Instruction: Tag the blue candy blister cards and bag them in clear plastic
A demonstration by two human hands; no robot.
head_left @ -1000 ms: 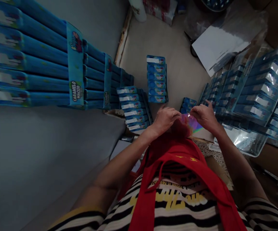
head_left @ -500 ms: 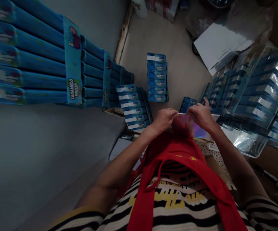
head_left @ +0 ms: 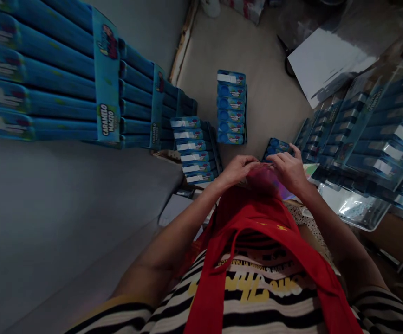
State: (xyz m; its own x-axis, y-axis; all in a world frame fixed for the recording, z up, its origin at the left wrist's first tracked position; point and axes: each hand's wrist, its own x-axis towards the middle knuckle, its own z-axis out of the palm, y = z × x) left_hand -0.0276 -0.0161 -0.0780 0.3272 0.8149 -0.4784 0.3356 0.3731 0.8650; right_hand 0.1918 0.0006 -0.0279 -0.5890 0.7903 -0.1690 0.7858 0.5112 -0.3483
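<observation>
My left hand (head_left: 239, 170) is closed in a pinch on the near-side edge of a clear, iridescent plastic sheet (head_left: 266, 178), in front of the red apron (head_left: 257, 204). At the sheet's same edge, a short gap to the right, my right hand (head_left: 289, 170) pinches it too, with one finger raised. The sheet hangs toward the apron and shows pink and violet reflections. Just beyond my right hand lies a small pack of blue boxes (head_left: 274, 146), partly covered. A row of blue boxes (head_left: 191, 150) with white strips stands left of my left hand.
Another row of blue boxes (head_left: 231, 109) is on the grey tabletop (head_left: 264, 83). Long blue cartons (head_left: 62, 93) are stacked along the left wall. At right are wrapped blue boxes (head_left: 372, 134), a clear plastic tray (head_left: 354, 206), a white sheet (head_left: 330, 65) and dark-handled scissors (head_left: 288, 65).
The sheet's held edge has become less straight and more bunched between my hands. My right hand has shifted slightly and its fingers have stretched toward the left hand. The view has turned a little.
</observation>
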